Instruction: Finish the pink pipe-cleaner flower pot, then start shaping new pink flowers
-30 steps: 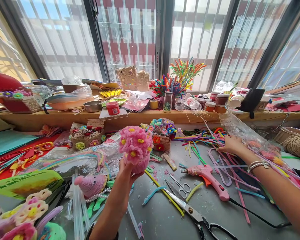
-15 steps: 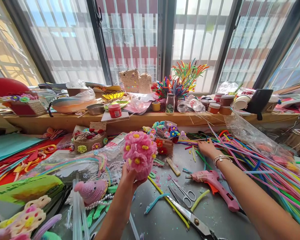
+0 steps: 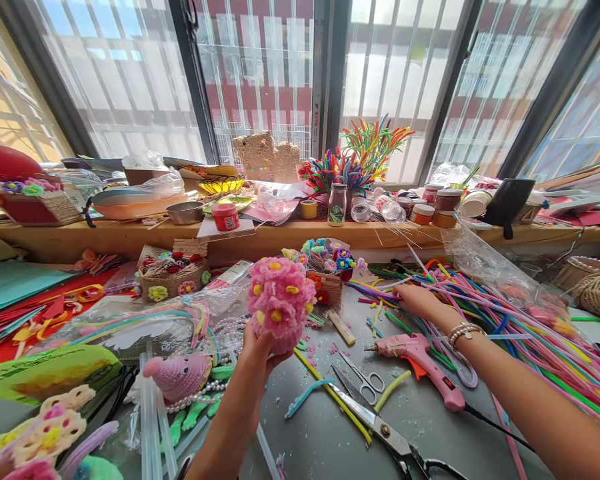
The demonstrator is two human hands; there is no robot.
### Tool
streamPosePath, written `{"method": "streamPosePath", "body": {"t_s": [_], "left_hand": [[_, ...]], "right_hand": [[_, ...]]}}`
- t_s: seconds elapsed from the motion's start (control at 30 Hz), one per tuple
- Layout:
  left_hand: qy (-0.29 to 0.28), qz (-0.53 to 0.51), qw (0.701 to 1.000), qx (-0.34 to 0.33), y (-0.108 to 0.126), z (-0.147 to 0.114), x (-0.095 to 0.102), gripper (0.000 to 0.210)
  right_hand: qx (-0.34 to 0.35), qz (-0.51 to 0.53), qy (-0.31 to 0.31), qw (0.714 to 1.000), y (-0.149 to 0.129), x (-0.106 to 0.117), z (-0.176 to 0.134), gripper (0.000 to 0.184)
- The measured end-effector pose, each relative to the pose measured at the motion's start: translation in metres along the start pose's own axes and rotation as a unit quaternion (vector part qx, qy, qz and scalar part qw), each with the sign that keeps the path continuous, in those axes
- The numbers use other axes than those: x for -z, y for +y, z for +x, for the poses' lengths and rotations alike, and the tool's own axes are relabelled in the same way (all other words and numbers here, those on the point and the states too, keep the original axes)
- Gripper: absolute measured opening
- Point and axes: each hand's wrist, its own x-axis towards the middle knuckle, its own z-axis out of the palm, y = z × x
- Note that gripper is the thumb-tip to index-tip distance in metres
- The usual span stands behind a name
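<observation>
My left hand (image 3: 258,360) is closed around the base of a bunch of fuzzy pink flowers (image 3: 281,300) with yellow centres, held upright over the table. Farther right, my right hand (image 3: 420,303), with a beaded bracelet on the wrist, reaches into a heap of coloured pipe cleaners (image 3: 520,327). Its fingers look pinched on some pipe cleaners, though the fingertips are partly hidden. Below that hand lies a pink hot glue gun (image 3: 420,360). Small scissors (image 3: 365,380) and large scissors (image 3: 380,427) rest between my arms, beside yellow and blue pipe cleaner pieces.
Behind the flowers stands a small basket (image 3: 327,287) of colourful flowers; another decorated basket (image 3: 170,283) is to its left. A pink crocheted toy (image 3: 183,377) and clear glue sticks (image 3: 153,420) lie at left. Jars and a glass bottle (image 3: 337,205) line the windowsill.
My right hand has its fingers drawn closer together among the pipe cleaners. Some strands have shifted, and a lilac loop now shows beside the glue gun. My left hand still holds the pink flowers.
</observation>
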Motion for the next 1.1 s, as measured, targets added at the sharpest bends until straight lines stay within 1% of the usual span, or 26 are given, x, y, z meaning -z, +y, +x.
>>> {"method": "streamPosePath", "body": {"t_s": [0.17,0.27,0.43,0.53,0.63,0.77,0.83,0.93,1.0,1.07,1.1], "left_hand": [[-0.001,-0.004,1.0,0.002,0.002,-0.002,-0.003,0.042],[0.008,-0.007,1.0,0.006,0.003,-0.004,-0.003,0.04],[-0.005,-0.008,1.0,-0.001,0.001,-0.003,-0.001,0.037],[-0.01,-0.003,1.0,-0.005,0.0,-0.002,0.0,0.037],[-0.007,-0.005,1.0,-0.003,0.0,-0.002,-0.001,0.038],[-0.007,0.004,1.0,0.002,0.003,-0.005,-0.004,0.038],[-0.006,0.001,1.0,0.002,0.005,-0.006,-0.004,0.036],[-0.023,-0.005,1.0,-0.011,0.008,-0.009,-0.003,0.04],[-0.037,-0.003,0.999,-0.018,0.01,-0.01,-0.003,0.043],[-0.04,-0.001,0.999,-0.018,0.011,-0.011,-0.003,0.043],[-0.038,-0.001,0.999,-0.017,0.012,-0.011,-0.003,0.042]], "right_hand": [[-0.027,0.013,0.01,1.0,0.003,-0.003,-0.002,0.03],[-0.063,0.011,0.026,0.998,0.006,-0.004,-0.001,0.028],[-0.161,0.007,0.116,0.98,0.017,0.006,-0.002,0.028],[-0.193,0.013,0.164,0.967,0.026,0.014,-0.001,0.027],[-0.185,0.03,0.187,0.964,0.034,0.018,-0.001,0.027],[-0.119,0.063,0.205,0.969,0.04,0.02,-0.008,0.029],[-0.094,0.078,0.223,0.967,0.042,0.022,-0.019,0.033],[-0.083,0.102,0.249,0.96,0.045,0.025,-0.046,0.041],[-0.089,0.121,0.251,0.956,0.048,0.024,-0.072,0.037],[-0.094,0.144,0.235,0.957,0.051,0.02,-0.101,0.029],[-0.096,0.154,0.225,0.957,0.052,0.017,-0.116,0.029]]}}
